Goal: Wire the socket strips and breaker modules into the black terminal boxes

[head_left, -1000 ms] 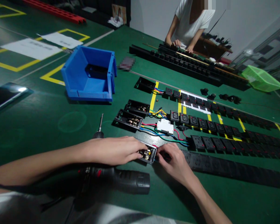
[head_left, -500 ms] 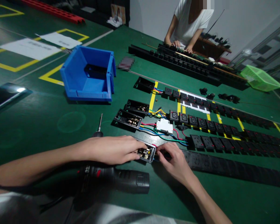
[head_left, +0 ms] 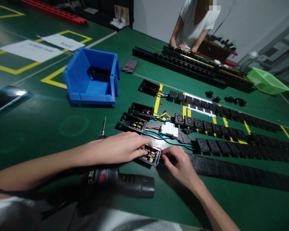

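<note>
My left hand (head_left: 120, 148) reaches over a small black terminal box (head_left: 151, 156) with brass-coloured contacts inside. Its thumb and forefinger close on the near-left part of the box; the other fingertips are hidden. At the box's right end, my right hand (head_left: 179, 163) pinches the wires, of which only short bits of red and blue show. A black socket strip (head_left: 231, 171) extends to the right behind that hand. Under my left forearm lies a black power screwdriver (head_left: 137, 185), its bit pointing away from me.
Beyond my hands lie more terminal boxes (head_left: 132, 122), a white breaker (head_left: 169, 130) and rows of sockets (head_left: 214, 147). A blue bin (head_left: 91, 98) stands farther left. Across the green table (head_left: 125, 205), a person works at long black rails (head_left: 182, 70) near a green basket (head_left: 267, 80).
My left hand has lifted slightly and its fingers have drawn back, baring more of the box's inside. My right hand stays at the wire end, almost unmoved.
</note>
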